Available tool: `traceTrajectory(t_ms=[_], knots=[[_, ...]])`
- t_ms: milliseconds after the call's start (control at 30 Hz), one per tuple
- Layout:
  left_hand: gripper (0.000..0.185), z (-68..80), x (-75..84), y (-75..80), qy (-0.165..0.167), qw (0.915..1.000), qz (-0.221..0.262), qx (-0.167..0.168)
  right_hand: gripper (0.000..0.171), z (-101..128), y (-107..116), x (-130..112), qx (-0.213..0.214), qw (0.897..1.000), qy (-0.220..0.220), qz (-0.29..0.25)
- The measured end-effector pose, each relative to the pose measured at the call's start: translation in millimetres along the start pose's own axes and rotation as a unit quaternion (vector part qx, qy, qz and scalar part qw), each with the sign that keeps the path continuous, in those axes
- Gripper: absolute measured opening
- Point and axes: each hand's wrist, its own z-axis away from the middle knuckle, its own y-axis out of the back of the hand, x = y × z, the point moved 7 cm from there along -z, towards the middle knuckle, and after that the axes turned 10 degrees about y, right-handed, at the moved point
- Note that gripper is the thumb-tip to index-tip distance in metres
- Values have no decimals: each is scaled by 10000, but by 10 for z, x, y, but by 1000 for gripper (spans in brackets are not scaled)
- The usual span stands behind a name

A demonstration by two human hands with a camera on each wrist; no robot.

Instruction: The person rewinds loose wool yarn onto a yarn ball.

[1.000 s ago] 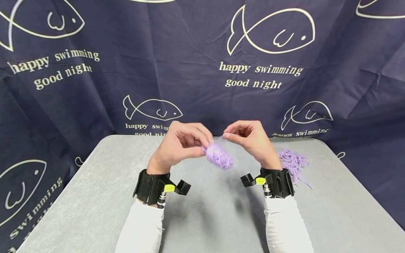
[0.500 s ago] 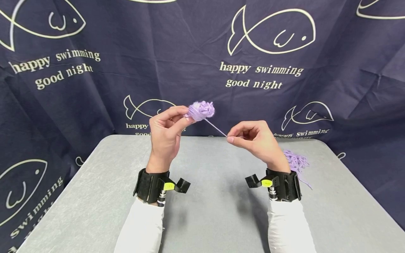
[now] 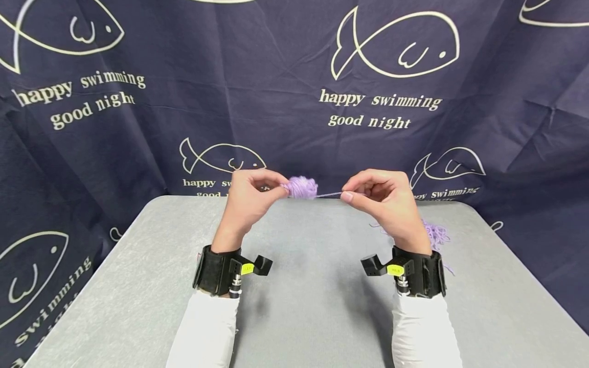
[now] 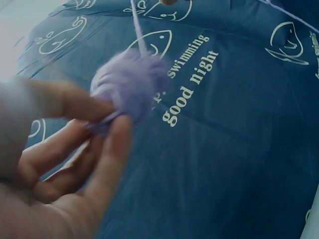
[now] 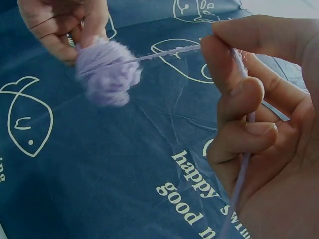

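My left hand [image 3: 257,191] pinches a small ball of lilac yarn [image 3: 301,187] between thumb and fingertips, held above the far edge of the grey table [image 3: 299,306]. A taut strand [image 3: 327,194] runs from the ball to my right hand [image 3: 368,193], which pinches it between thumb and forefinger. In the right wrist view the strand [image 5: 164,53] passes on through the curled fingers [image 5: 239,94], with the ball [image 5: 107,69] at upper left. The left wrist view shows the ball [image 4: 132,82] blurred at my fingertips [image 4: 117,129].
A loose tangle of the same lilac yarn [image 3: 434,235] lies on the table behind my right wrist. A dark blue cloth printed with fish and words [image 3: 294,92] hangs behind and drapes round the table. Black wrist mounts [image 3: 221,268] sit on both forearms.
My left hand swung the yarn ball up from below the fingers, then brought it back down level with the right hand. The strand between the hands is now nearly horizontal.
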Motion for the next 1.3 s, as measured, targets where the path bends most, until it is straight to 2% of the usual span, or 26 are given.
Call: traceTrajectory(t_ms=[67,133,233,333,467,633,767,867,1000,1100,1300], knots=[[9,9,-29,-82,166,9980,-234,-561,9,-1,12,6,107,9999,25,-112],[10,34,-47,-175,280,9915,-390,-1208,9,-3,20,16,196,9996,46,-216],[13,85,-45,-311,287,9763,-559,-2069,10,-9,18,46,239,9991,50,-344],[15,140,-16,-442,138,9598,-550,-2750,11,-21,-15,84,171,9990,43,-410],[16,214,60,-588,-155,9418,-278,-3346,10,-40,-78,151,27,9992,-10,-397],[13,280,196,-669,-565,9307,333,-3598,11,-48,-124,269,-84,9997,-170,-145],[13,296,285,-669,-834,9279,955,-3507,12,-40,-164,362,-247,9992,-302,49],[13,277,331,-623,-1023,9323,1376,-3184,10,-36,-209,421,-440,9984,-330,-118],[13,221,358,-503,-1224,9477,1767,-2358,20,-32,-256,466,-578,9969,-367,-389],[13,183,360,-398,-1286,9585,1972,-1608,27,-27,-273,475,-552,9970,-459,-285],[10,132,322,-251,-1115,9709,2085,-389,8,-37,-307,444,-712,9963,-469,129]])
